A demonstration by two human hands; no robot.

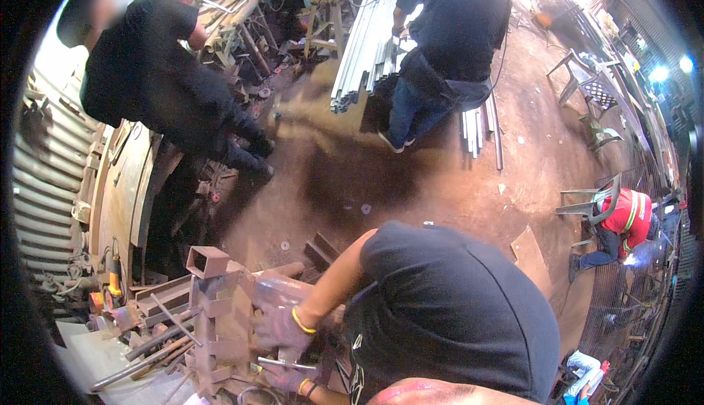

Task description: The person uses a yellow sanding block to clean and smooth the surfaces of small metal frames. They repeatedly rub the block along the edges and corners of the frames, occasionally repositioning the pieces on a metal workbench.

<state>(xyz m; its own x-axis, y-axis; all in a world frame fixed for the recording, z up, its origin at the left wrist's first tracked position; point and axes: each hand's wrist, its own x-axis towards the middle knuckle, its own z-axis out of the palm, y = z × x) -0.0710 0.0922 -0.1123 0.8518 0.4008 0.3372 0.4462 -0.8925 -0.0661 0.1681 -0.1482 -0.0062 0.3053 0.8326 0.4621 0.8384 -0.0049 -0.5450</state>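
My right hand (284,332), in a greyish-purple glove with a yellow wristband, is closed beside an upright rusty square steel tube (207,261); what its fingers hold is hidden. Just below, my gloved left hand (284,378), with a yellow band and a dark band, is closed at a shiny metal bar (287,365). The bar lies between the two hands. Behind my right hand is a thick rusty steel piece (282,290). Several thin rods (174,318) and pipes lie left of the upright tube.
A yellow-and-black power tool (114,277) stands at left. One person in black (158,75) stands far left; another (458,31) is beside long metal tubes (370,60). A person in a red vest (629,213) sits at right near a bright spark. Plastic chairs (587,82) stand at right.
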